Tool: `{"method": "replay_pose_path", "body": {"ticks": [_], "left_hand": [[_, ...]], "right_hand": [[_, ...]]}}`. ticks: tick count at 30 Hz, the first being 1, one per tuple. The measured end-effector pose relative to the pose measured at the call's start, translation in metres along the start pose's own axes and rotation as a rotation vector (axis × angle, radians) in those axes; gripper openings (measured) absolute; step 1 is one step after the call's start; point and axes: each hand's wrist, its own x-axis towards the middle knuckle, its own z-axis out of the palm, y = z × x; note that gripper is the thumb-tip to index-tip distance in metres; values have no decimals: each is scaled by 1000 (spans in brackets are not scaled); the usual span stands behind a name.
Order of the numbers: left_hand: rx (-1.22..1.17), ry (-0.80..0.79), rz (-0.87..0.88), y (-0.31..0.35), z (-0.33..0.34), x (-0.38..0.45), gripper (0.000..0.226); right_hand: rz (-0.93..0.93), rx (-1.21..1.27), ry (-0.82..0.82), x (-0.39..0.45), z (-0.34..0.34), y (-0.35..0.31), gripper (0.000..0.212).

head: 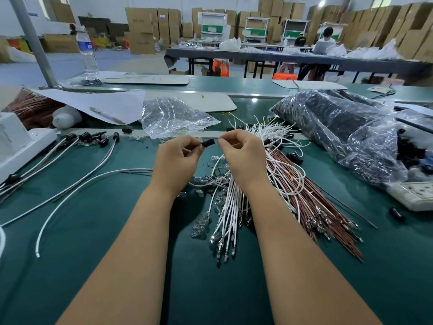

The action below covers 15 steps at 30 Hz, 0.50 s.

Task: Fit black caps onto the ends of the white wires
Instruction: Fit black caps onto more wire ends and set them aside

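**Black cap pinched between your hands**

Nearest you, the white wires (228, 214) fan across the green bench (98, 231). Above them your left hand (174, 158) pinches a black cap (208, 143); your right hand (242, 152) is curled, fingertips meeting at the cap's right end. Farther left lie capped wires (77, 141); farther right, a bag of black caps (339, 120).

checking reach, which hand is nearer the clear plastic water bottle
Left. The left hand is below and right of the water bottle; the right hand is farther right still.
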Motion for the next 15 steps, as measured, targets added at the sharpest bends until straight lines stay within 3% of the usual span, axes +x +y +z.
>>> {"method": "replay_pose_path", "body": {"ticks": [4, 15], "left_hand": [[14, -26, 0, 0, 1, -1, 13], [-59, -83, -37, 4, 1, -3, 13]], "right_hand": [[10, -106, 1, 1, 1, 4, 13], [85, 46, -61, -1, 3, -2, 10]]}}
